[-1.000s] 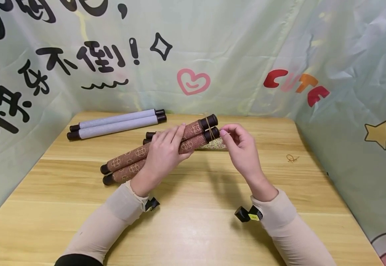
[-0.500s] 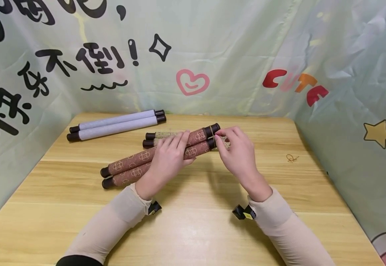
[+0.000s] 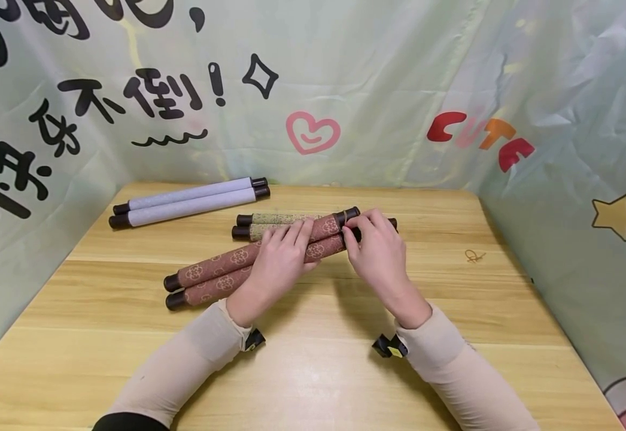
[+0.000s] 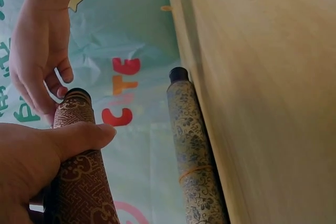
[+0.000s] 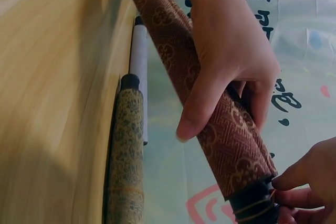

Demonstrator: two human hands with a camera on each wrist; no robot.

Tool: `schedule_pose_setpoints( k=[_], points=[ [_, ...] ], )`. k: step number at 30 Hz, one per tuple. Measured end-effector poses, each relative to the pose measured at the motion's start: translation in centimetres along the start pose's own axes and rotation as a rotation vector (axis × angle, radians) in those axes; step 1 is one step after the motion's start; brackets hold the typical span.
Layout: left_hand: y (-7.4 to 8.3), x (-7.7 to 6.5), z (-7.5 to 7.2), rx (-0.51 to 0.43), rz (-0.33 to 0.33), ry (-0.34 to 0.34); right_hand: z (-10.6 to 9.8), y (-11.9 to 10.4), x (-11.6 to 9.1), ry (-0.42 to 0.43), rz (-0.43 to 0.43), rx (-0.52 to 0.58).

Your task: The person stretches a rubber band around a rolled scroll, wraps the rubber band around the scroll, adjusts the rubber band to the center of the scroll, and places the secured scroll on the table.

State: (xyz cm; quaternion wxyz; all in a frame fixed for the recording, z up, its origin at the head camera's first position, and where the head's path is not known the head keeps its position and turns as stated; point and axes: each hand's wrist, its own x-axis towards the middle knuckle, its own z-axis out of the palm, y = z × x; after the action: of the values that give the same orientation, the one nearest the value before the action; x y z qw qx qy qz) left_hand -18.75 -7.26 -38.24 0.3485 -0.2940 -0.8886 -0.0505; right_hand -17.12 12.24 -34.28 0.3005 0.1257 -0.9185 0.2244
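A reddish-brown patterned scroll (image 3: 213, 266), its two rolls side by side with black end knobs, tilts with its right end higher. My left hand (image 3: 277, 263) grips it right of its middle, with the thumb (image 4: 86, 137) along one roll. At the scroll's right end, my right hand (image 3: 380, 257) pinches a thin rubber band (image 5: 254, 203) that loops around the black knobs. Just behind lies a greenish-gold scroll (image 3: 286, 219), partly hidden by the brown scroll and both hands. A band (image 4: 195, 173) circles that scroll too.
A pale blue scroll (image 3: 189, 206) with black knobs lies at the back left of the wooden table (image 3: 313, 371). One loose rubber band (image 3: 473, 257) lies on the right. A printed cloth (image 3: 377, 120) stands around the table's back and sides.
The brown scroll's right end has come down and slightly right. My right hand has moved from just beside the knobs onto them, and its fingers now work at the rubber band.
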Motion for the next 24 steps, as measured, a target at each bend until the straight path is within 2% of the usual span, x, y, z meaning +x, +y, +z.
schedule_pose_setpoints(
  k=[7, 16, 20, 24],
  points=[
    [0.6, -0.1, 0.0, 0.021, 0.015, -0.014, 0.2, -0.4, 0.0, -0.045, 0.048, 0.058],
    [1.8, -0.6, 0.3, 0.078, 0.061, 0.005, 0.8, -1.1, 0.0, -0.025, 0.044, 0.078],
    [2.3, -0.6, 0.3, 0.087, 0.078, 0.012, 1.1, -1.6, -0.1, -0.011, 0.005, 0.048],
    [2.4, -0.6, 0.2, 0.068, 0.083, 0.006, 1.5, -2.1, -0.6, -0.008, -0.108, 0.028]
  ],
)
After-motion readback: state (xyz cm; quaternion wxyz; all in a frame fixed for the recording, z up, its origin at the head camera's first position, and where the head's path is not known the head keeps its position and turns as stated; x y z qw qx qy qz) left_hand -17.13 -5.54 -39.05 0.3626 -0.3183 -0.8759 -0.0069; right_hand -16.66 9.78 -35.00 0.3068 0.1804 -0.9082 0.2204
